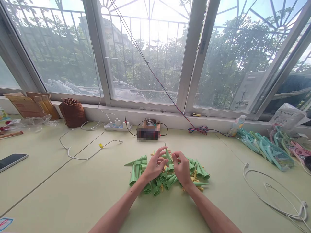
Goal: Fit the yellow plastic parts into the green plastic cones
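Note:
A green hollow plastic spike (167, 152) stands point-up between my hands, above a heap of similar pieces. My left hand (155, 165) has its fingers curled around this spike. Close to its right side, my right hand (181, 166) has thumb and forefinger pinched together; whatever they hold is hidden. Beneath both hands lies the pile of green plastic spikes (155, 188), pointed at one end with a wide round opening at the other. Small yellow plastic pieces (194, 176) are mixed into the heap, mostly on its right side.
Behind the pile stands a small box with a dark, blurred front (148, 133), near a power strip (118, 127). White cables (80, 158) lie left and right. A phone (13, 161) is far left; bagged teal hangers (269, 149), a bottle (236, 124) right. Windows back the table.

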A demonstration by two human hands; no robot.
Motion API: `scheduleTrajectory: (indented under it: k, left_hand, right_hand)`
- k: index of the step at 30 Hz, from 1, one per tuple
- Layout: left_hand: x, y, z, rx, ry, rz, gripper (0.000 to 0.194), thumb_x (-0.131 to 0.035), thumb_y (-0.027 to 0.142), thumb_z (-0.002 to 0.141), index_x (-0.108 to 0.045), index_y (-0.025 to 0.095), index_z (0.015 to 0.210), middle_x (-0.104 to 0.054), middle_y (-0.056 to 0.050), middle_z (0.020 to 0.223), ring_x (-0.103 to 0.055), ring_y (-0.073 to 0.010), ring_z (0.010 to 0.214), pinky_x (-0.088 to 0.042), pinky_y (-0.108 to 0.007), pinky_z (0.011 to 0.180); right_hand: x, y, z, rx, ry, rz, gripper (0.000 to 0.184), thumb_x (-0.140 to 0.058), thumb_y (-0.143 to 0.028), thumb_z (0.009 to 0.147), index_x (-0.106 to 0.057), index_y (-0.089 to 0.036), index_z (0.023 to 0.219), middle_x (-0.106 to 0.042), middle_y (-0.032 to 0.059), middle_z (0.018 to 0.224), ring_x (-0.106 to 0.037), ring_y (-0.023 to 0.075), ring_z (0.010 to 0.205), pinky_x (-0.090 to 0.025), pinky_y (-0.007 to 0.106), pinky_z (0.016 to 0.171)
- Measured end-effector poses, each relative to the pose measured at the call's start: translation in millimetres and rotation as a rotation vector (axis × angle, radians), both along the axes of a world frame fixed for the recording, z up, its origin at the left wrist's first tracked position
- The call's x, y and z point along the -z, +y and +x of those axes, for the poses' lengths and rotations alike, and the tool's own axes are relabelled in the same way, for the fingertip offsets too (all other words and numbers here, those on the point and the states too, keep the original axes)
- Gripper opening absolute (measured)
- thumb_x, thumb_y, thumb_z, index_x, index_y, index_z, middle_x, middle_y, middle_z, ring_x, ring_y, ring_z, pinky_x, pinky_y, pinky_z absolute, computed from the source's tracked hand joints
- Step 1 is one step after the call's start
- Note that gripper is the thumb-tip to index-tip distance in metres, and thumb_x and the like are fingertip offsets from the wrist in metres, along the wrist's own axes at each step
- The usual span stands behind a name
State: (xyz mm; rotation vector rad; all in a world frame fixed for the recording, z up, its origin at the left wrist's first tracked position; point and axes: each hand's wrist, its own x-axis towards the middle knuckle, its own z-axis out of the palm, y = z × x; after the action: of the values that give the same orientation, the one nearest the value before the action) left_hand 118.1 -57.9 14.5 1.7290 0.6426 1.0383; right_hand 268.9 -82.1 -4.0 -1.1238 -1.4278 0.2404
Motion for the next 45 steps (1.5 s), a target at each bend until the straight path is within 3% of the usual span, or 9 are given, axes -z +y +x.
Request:
scheduleTrajectory:
  k: [4,9,13,16,18,22,29,45]
  left_hand:
    - [-0.8,-2.6,0.5,-0.06,0.043,0.096,0.055,-0.056,0.034,0.091,-0.031,0.031,0.14,-0.057,-0.012,0.129,-0.063,-0.0103,0.067,-0.054,-0.025,0.062]
    - [0.9,-0.8,3.0,-0.045,-0.034,-0.007,0.059,-0.054,0.04,0.091,-0.024,0.031,0.142,-0.059,-0.011,0.122,-0.066,-0.0123,0.068,-0.055,-0.024,0.057]
    - [4.5,5.2,4.1,-0.081,-0.086,-0.128,0.045,-0.051,0.051,0.09,-0.042,0.023,0.125,-0.063,-0.002,0.087,-0.064,-0.0131,0.057,-0.049,-0.021,0.043]
    - [6.4,8.5,3.7,-0.082,-0.057,-0.141,0.037,-0.049,0.054,0.09,-0.054,0.019,0.104,-0.059,0.004,0.058,-0.057,-0.0121,0.047,-0.046,-0.021,0.044]
    - [7.0,9.4,3.7,-0.058,-0.026,-0.147,0.037,-0.048,0.055,0.09,-0.055,0.019,0.091,-0.059,0.004,0.05,-0.055,-0.0123,0.043,-0.045,-0.021,0.044]
    - [6.8,9.1,4.3,0.0,-0.015,-0.239,0.043,-0.047,0.06,0.088,-0.051,0.019,0.076,-0.064,0.0,0.049,-0.057,-0.0149,0.042,-0.043,-0.023,0.044]
    - [4.3,7.9,3.2,0.024,-0.072,-0.427,0.054,-0.045,0.071,0.083,-0.054,0.018,0.08,-0.063,0.0,0.046,-0.058,-0.015,0.041,-0.044,-0.024,0.046]
    - [3.1,10.3,0.2,0.025,-0.09,-0.478,0.058,-0.057,0.068,0.078,-0.064,0.013,0.096,-0.067,-0.004,0.054,-0.058,-0.0128,0.044,-0.043,-0.021,0.046]
  right_hand:
    - [-1.4,-0.9,-0.8,0.017,-0.006,-0.012,0.026,-0.046,-0.036,0.097,-0.058,-0.018,0.081,-0.063,0.0028,0.073,-0.056,0.0153,0.064,-0.044,0.024,0.058]
    - [-0.5,-1.6,-1.6,0.046,0.024,-0.019,0.026,-0.046,-0.037,0.097,-0.058,-0.018,0.083,-0.062,0.0029,0.074,-0.056,0.0154,0.065,-0.045,0.024,0.059]
    - [1.6,-0.8,-1.3,0.065,0.038,-0.01,0.026,-0.046,-0.037,0.097,-0.057,-0.018,0.083,-0.06,0.0021,0.071,-0.055,0.0151,0.064,-0.045,0.024,0.06]
    - [2.1,-0.6,-1.2,0.067,0.023,0.001,0.026,-0.046,-0.037,0.097,-0.057,-0.018,0.083,-0.06,0.0022,0.072,-0.055,0.0151,0.065,-0.046,0.024,0.061]
    - [1.5,-1.2,-1.5,0.066,0.003,0.014,0.025,-0.045,-0.036,0.097,-0.056,-0.019,0.082,-0.059,0.002,0.072,-0.055,0.015,0.065,-0.047,0.025,0.061]
    - [-1.1,-3.1,-2.3,0.02,-0.044,0.044,0.025,-0.045,-0.034,0.097,-0.057,-0.019,0.082,-0.061,0.0021,0.074,-0.057,0.0152,0.068,-0.047,0.024,0.061]
    - [-3.1,-4.1,-2.7,-0.023,-0.063,0.053,0.024,-0.045,-0.032,0.098,-0.058,-0.02,0.081,-0.062,0.0027,0.076,-0.057,0.0161,0.069,-0.047,0.025,0.061]
    - [-3.4,-3.2,-1.4,-0.074,-0.132,0.101,0.025,-0.043,-0.028,0.099,-0.058,-0.02,0.081,-0.061,0.0026,0.076,-0.055,0.0155,0.069,-0.044,0.025,0.061]
